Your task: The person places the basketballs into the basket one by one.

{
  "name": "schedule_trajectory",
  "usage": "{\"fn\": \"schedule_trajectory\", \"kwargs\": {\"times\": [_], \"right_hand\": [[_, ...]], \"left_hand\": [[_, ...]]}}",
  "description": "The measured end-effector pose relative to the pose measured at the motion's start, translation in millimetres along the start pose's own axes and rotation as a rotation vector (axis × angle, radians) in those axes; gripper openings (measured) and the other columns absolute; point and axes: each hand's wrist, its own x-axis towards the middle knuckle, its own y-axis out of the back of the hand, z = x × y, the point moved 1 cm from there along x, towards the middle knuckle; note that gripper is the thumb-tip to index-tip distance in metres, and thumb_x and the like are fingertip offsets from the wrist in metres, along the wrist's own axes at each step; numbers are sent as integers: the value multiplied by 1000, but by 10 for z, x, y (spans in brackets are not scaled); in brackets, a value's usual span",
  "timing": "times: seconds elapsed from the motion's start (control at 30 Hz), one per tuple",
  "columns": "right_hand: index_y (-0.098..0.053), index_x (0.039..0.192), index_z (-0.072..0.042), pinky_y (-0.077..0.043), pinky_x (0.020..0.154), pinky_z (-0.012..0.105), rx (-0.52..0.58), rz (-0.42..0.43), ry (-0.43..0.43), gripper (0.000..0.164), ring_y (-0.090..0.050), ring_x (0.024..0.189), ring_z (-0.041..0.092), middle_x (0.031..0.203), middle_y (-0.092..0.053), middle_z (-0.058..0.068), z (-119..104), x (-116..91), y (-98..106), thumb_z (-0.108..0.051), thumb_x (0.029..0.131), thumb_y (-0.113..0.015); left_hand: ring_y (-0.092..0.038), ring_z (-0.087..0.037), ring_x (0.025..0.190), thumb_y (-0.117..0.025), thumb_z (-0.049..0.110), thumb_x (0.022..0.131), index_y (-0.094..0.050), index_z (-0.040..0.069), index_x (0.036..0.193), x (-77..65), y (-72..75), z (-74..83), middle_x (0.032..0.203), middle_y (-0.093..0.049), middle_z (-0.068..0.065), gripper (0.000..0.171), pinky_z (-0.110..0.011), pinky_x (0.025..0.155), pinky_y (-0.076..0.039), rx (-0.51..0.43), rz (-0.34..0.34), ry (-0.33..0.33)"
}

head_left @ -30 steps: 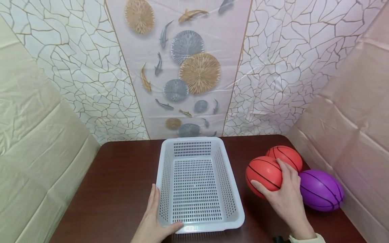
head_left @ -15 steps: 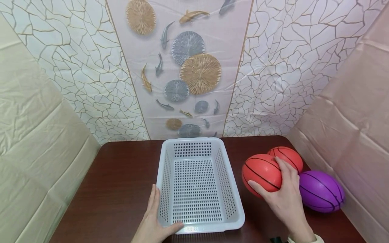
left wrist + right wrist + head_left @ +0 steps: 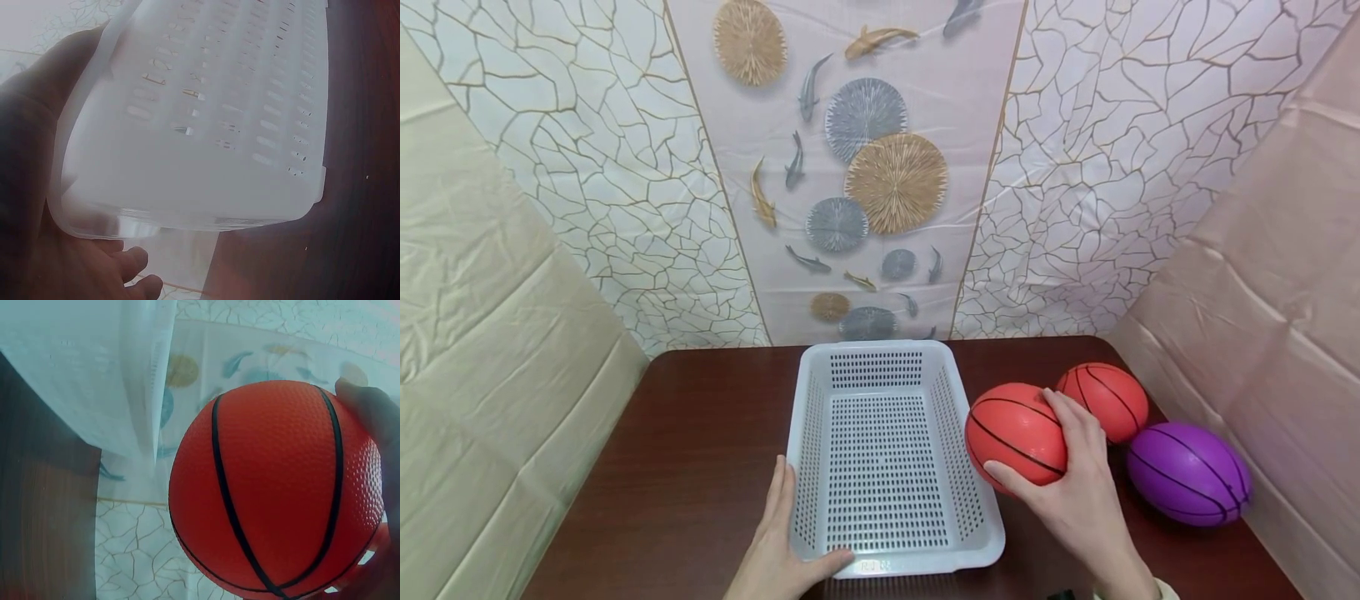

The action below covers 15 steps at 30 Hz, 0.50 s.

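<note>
In the head view my right hand point(image 3: 1078, 483) grips a red ball with black basketball lines point(image 3: 1017, 435). The ball is held up beside the right rim of a white perforated plastic basket point(image 3: 988, 500) and overlaps that rim in this view. In the right wrist view the red ball point(image 3: 275, 487) fills the middle, with fingers round its right side. My left hand point(image 3: 782, 537) rests at the basket's near left corner, fingers stretched along the left side and thumb over the front rim. The left wrist view shows the basket's outer wall point(image 3: 156, 169) close up.
A second red ball point(image 3: 1105, 404) and a purple ball point(image 3: 1189, 473) with black lines lie at the right of the dark brown table point(image 3: 700, 467). Beige cloth walls point(image 3: 1255, 275) stand at both sides, and a patterned backdrop point(image 3: 880, 275) hangs behind.
My right hand has lifted the red ball and carried it left, away from the other balls to the basket's right rim. The left hand and basket stay in place.
</note>
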Motion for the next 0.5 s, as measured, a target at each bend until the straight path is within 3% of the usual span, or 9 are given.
{"fn": "schedule_trajectory", "kwargs": {"times": [0.23, 0.5], "right_hand": [[-39, 148, -30, -45, 86, 56, 22, -38, 24, 110, -35, 128, 22, 146, -37, 2, -93, -30, -48, -43, 55, -95], [-40, 148, -28, -47, 85, 57, 55, -73, 67, 110, -36, 127, 22, 146, -36, 2, -185, -63, -94, -42, 54, -95]], "left_hand": [[-17, -39, 143, -81, 63, 64, -6, 4, 156, -1, -4, -9, 163, 6, 0, 132, -62, 101, -36, -3, 2, -4], [-19, -41, 142, -82, 61, 65, -7, 4, 156, -4, 5, 4, 163, 6, -1, 131, -63, 100, -37, 9, -1, 3]]}}
